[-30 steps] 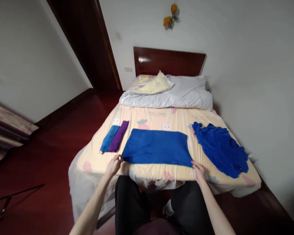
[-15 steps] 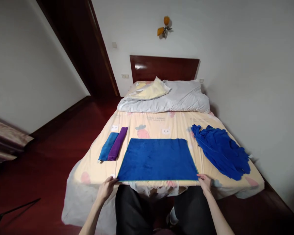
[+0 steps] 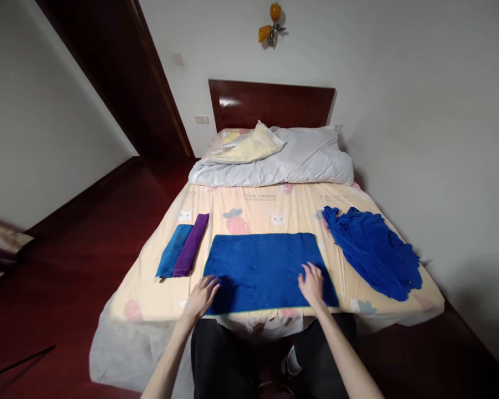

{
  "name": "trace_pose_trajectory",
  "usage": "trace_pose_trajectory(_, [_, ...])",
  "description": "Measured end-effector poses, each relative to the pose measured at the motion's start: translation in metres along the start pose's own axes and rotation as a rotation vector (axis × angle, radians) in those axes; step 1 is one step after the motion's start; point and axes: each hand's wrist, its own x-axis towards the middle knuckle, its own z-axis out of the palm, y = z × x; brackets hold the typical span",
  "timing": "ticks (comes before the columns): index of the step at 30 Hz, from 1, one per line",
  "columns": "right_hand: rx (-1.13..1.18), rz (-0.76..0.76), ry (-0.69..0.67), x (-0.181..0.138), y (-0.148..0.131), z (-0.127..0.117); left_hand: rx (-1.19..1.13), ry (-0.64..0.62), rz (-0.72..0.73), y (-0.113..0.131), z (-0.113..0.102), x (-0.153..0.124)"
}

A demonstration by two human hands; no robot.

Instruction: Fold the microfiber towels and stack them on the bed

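A blue towel (image 3: 261, 260) with a thin green edge lies spread flat near the foot of the bed. Over its left edge is my left hand (image 3: 203, 295), fingers apart and holding nothing. My right hand (image 3: 311, 281) is over the right part of the same towel, its fingers also spread and free. Whether either palm touches the cloth I cannot tell. To the left lie two folded towels side by side, one teal-blue (image 3: 173, 251) and one purple (image 3: 192, 245). A crumpled heap of blue cloth (image 3: 374, 252) rests on the right side.
The bed (image 3: 149, 293) has a cream sheet printed with rabbits and carrots. A grey quilt (image 3: 316, 160) and a pale yellow cloth (image 3: 255, 145) lie by the dark wooden headboard (image 3: 270, 105). A thin black rod (image 3: 20, 363) is at the lower left over the red floor.
Both hands have let go of the towel's near corners. They have moved inward and forward over the towel, the right one farther. The view has shifted slightly.
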Motion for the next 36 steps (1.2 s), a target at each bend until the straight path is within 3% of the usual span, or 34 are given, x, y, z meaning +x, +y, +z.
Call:
trace_pose_trajectory(3, [0.067,-0.208,-0.068,0.005,-0.084,0.04,0.011,0.189,0.034,0.046,0.03,0.042])
trace_pose_trajectory(6, [0.119,-0.33,-0.197,-0.008,-0.133,0.081,0.033,0.218,0.005,0.075,0.072,0.057])
trace_pose_trajectory(9, [0.141,-0.337,-0.309,-0.027,-0.142,0.107,0.061,0.211,-0.079,0.079,0.109,0.05])
trace_pose_trajectory(11, [0.144,-0.323,-0.334,-0.034,-0.137,0.114,0.068,0.21,-0.112,0.076,0.122,0.043])
trace_pose_trajectory(17, [0.143,-0.343,-0.341,-0.03,-0.13,0.112,0.058,0.188,-0.119,0.071,0.12,0.044])
trace_pose_trajectory(20, [0.127,-0.368,-0.334,-0.022,-0.112,0.11,0.044,0.194,-0.145,0.073,0.118,0.045])
trace_pose_trajectory(22, [0.093,-0.339,-0.31,-0.015,-0.085,0.106,0.042,0.208,-0.173,0.073,0.119,0.044])
trace_pose_trajectory(27, [-0.065,-0.173,-0.23,0.003,0.02,0.083,0.049,0.253,-0.267,0.062,0.117,0.041])
trace_pose_trajectory(31, [-0.178,-0.056,-0.167,0.011,0.094,0.06,0.062,0.294,-0.323,0.036,0.105,0.034])
trace_pose_trajectory(36, [-0.226,-0.016,-0.125,0.014,0.125,0.053,0.072,0.344,-0.368,0.003,0.092,0.024])
